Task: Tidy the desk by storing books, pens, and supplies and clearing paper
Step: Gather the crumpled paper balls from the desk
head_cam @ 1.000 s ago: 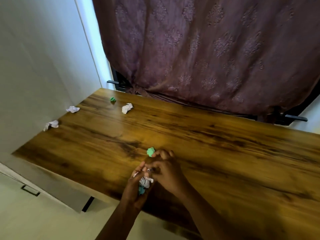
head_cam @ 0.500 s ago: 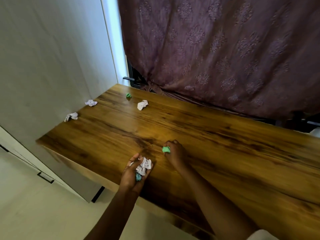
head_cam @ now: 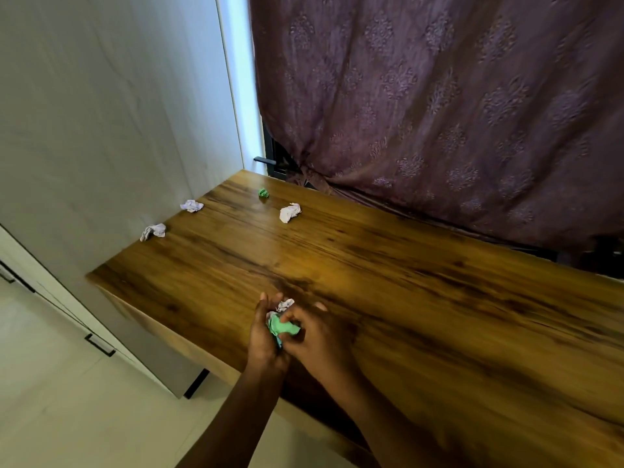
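Green wad [head_cam: 285, 327] off desk [head_cam: 405, 282], right hand [head_cam: 320, 339] pressing into left hand [head_cam: 263, 339].

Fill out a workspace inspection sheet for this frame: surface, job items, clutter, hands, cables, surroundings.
Surface: wooden desk, dark grain streaks.
Job's things: green paper ball and three white paper balls lie apart at the far left end; a green-and-white paper wad is held.
Clutter: nothing seen.
Hands: left hand grips the paper wad; right hand pinches it.
Cables: nothing seen.
Surroundings: purple curtain behind, wall on the left, cabinet below.
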Action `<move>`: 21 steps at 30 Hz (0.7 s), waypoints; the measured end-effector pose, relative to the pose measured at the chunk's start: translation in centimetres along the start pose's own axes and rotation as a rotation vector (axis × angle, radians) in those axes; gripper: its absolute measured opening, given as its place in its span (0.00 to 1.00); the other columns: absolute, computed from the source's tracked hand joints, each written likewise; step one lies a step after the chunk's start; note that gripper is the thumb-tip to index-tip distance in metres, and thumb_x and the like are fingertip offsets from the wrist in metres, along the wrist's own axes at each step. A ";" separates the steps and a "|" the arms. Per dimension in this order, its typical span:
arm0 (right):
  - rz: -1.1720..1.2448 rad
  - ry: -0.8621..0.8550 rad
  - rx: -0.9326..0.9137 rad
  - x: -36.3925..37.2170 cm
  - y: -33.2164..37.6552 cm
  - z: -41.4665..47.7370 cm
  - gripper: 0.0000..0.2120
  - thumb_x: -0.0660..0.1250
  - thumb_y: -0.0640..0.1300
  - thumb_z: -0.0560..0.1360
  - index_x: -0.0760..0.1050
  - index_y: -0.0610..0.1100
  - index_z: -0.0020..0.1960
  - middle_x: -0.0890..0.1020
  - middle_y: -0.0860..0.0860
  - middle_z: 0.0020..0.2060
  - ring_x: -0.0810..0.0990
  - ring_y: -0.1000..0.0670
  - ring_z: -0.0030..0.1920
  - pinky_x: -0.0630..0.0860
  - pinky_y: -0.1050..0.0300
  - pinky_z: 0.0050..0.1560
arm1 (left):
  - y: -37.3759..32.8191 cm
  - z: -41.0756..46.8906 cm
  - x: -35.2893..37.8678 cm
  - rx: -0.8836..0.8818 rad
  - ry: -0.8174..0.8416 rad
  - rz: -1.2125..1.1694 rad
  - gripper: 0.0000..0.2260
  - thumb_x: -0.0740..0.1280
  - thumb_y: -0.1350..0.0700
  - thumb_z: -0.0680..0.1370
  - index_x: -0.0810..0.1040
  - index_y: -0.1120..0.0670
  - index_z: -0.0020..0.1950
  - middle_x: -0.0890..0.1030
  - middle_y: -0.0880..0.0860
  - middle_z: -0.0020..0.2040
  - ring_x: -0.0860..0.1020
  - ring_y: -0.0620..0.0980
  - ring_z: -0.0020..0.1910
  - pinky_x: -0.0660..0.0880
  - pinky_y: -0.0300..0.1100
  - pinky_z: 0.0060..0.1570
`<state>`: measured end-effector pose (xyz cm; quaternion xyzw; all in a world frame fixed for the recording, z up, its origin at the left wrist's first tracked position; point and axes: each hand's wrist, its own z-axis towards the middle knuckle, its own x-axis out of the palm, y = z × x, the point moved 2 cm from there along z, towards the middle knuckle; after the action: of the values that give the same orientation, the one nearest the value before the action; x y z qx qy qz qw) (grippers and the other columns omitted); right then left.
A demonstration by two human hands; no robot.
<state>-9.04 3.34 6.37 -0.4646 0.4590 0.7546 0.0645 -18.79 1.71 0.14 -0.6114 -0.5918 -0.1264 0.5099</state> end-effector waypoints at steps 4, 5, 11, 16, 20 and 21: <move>-0.088 -0.008 -0.133 0.4 0.0 0.8 0.12 0.68 0.48 0.73 0.77 0.51 0.56 0.78 0.55 0.58 0.69 0.52 0.64 0.67 0.61 0.56 | 0.0 -0.1 0.3 0.055 0.045 -0.004 0.17 0.63 0.41 0.74 0.77 0.54 0.49 0.81 0.55 0.44 0.80 0.52 0.44 0.78 0.44 0.45; -0.088 0.008 -0.146 0.6 -0.1 1.1 0.12 0.67 0.48 0.74 0.77 0.51 0.57 0.77 0.55 0.59 0.68 0.52 0.65 0.68 0.59 0.58 | 0.0 -0.1 0.4 0.054 0.074 -0.009 0.18 0.62 0.41 0.75 0.77 0.55 0.50 0.81 0.55 0.45 0.80 0.52 0.45 0.78 0.44 0.46; -0.020 0.192 -0.189 1.2 -0.6 4.8 0.12 0.68 0.47 0.73 0.80 0.50 0.56 0.78 0.54 0.54 0.71 0.54 0.59 0.69 0.60 0.57 | -1.2 2.4 -0.3 0.030 -0.015 0.042 0.24 0.66 0.46 0.73 0.75 0.61 0.62 0.80 0.61 0.56 0.79 0.57 0.53 0.76 0.50 0.54; 0.459 0.119 0.041 0.8 -2.3 13.2 0.06 0.73 0.39 0.70 0.82 0.45 0.47 0.82 0.57 0.38 0.79 0.60 0.40 0.77 0.61 0.45 | -5.2 6.1 -0.3 0.093 -0.176 -0.144 0.09 0.66 0.51 0.76 0.75 0.57 0.44 0.82 0.54 0.34 0.82 0.48 0.29 0.79 0.40 0.27; 0.108 -0.027 0.115 2.3 -5.3 24.0 0.13 0.69 0.37 0.72 0.78 0.45 0.56 0.82 0.48 0.54 0.80 0.48 0.55 0.76 0.54 0.53 | -9.2 9.6 0.3 0.138 -0.205 -0.163 0.05 0.66 0.54 0.77 0.77 0.54 0.45 0.83 0.53 0.36 0.83 0.48 0.30 0.79 0.40 0.28; -0.018 -0.032 0.115 2.9 -5.7 26.3 0.16 0.67 0.37 0.73 0.76 0.45 0.60 0.78 0.47 0.59 0.76 0.45 0.59 0.74 0.54 0.56 | -10.4 10.5 0.5 0.124 -0.193 -0.162 0.04 0.66 0.54 0.77 0.77 0.54 0.45 0.82 0.53 0.38 0.83 0.48 0.31 0.79 0.40 0.28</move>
<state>-24.55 25.47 4.43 -0.4523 0.4962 0.7336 0.1052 -32.19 7.81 0.74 -0.5382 -0.6921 -0.0709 0.4757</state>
